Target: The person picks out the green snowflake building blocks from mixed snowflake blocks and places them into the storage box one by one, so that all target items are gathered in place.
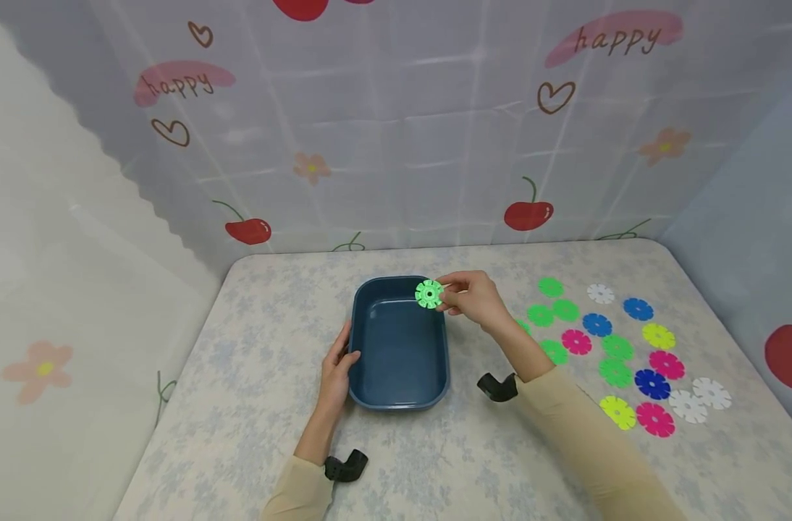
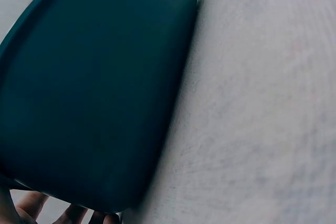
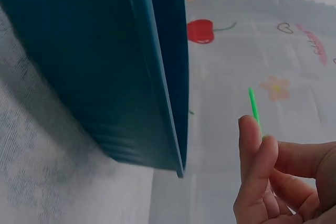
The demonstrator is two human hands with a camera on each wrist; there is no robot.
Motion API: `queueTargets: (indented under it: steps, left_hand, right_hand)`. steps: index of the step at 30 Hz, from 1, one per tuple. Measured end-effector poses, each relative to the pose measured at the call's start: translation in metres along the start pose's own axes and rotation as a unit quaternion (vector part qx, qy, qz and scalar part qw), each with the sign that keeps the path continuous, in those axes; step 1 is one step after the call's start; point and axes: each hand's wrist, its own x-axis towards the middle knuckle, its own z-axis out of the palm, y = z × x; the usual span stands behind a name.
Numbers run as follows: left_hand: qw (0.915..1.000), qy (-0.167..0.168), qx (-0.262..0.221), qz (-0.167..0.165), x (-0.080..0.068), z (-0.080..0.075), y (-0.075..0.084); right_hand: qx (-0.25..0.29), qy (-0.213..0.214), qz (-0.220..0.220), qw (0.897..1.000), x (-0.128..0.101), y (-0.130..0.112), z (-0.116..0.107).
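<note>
"Both hands are busy: the left hand (image 1: 334,370) grips the left wall of the dark blue tray (image 1: 399,354) with its thumb at the rim, and the right hand (image 1: 474,298) pinches a green notched disc (image 1: 422,293) between thumb and fingers."

"Where does that disc sit against the tray?"

"Over its far right corner in the head view, just left of the right fingertips. The right wrist view shows a gap between disc and rim, so they're apart; how high it hangs, I can't judge."

"And the tray's long axis?"

"Pointing away from the person, along the table (image 1: 253,347). The left hand is about midway along one side; the right hand is nearer the far end."

"How is the disc turned?"

"Face toward the head view, edge-on to the right wrist view."

"What else is around?"

"Loose discs (image 1: 576,342) in green, pink, blue, yellow and white lie flat on the right, well apart from the tray. The right forearm (image 1: 523,351) partly hides one green one."

"Anything in the way?"

"I'd judge the right rim is the edge to mind; the left thumb is on the opposite side."
</note>
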Motion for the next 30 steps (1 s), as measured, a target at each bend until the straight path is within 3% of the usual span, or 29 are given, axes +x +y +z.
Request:
queueTargets:
  steps: [13, 24, 30]
  left_hand:
    - [1.0000, -0.005, -0.002, -0.001, 0.001, 0.002, 0.000]
    - [0.9999, -0.010, -0.005, -0.003, -0.001, 0.000, -0.001]
    - [0.9998, -0.014, -0.009, -0.009, -0.001, 0.000, 0.000]
  right_hand:
    - [-0.006, -0.080, 0.063, 0.995, 0.042, 0.001, 0.040]
    - [-0.010, -0.094, 0.074, 0.993, 0.055, 0.008, 0.070]
    - [0.004, -0.088, 0.111, 0.990, 0.062, 0.018, 0.079]
